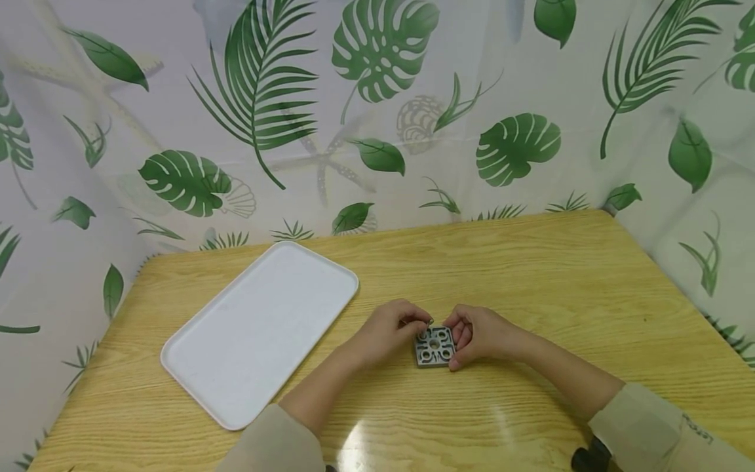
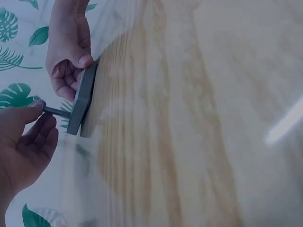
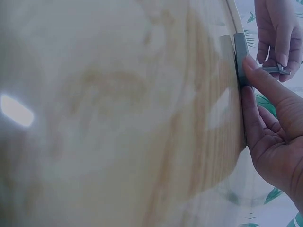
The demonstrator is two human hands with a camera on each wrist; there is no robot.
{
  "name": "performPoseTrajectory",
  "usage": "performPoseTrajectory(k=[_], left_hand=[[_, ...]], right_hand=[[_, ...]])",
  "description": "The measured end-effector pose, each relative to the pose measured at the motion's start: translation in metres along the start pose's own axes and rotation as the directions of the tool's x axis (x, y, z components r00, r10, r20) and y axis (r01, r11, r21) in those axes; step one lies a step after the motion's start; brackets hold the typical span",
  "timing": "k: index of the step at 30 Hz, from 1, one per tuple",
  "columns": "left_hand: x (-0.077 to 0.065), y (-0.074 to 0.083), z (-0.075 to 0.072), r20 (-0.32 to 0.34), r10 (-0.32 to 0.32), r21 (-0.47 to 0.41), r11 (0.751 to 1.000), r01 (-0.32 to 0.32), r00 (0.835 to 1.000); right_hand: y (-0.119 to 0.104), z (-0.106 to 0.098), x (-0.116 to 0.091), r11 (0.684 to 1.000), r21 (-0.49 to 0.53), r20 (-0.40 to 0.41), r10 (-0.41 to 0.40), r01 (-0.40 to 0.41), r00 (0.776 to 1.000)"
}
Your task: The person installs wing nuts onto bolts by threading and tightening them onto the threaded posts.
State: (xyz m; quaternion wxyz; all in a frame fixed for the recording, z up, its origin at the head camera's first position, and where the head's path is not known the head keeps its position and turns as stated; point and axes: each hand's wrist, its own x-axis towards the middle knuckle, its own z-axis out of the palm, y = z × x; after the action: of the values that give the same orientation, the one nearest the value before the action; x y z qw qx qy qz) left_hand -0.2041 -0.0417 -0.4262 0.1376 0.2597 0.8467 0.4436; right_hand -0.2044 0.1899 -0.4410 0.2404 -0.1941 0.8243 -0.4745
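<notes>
L grip pinches bolt, its end at far L corner of plate; R grip holds plate's R side. Plate's on worktop, well in from back edge; tray nr back L corner.

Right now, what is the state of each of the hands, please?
Left hand: closed, pinching a threaded bolt.
Right hand: closed, holding a square grey plate.
</notes>
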Motion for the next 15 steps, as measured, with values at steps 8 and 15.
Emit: performPoseTrajectory(k=[8, 15], left_hand=[[0.004, -0.006, -0.002, 0.106, 0.004, -0.059, 0.998, 0.002, 0.994], [0.003, -0.011, 0.006, 0.035, -0.016, -0.191, 0.981, 0.022, 0.999]], right_hand=[[0.001, 0.001, 0.001, 1.0, -0.03, -0.011, 0.007, -0.007, 1.0], [0.002, 0.0, 0.0, 1.0, -0.023, -0.008, 0.005, -0.005, 1.0]])
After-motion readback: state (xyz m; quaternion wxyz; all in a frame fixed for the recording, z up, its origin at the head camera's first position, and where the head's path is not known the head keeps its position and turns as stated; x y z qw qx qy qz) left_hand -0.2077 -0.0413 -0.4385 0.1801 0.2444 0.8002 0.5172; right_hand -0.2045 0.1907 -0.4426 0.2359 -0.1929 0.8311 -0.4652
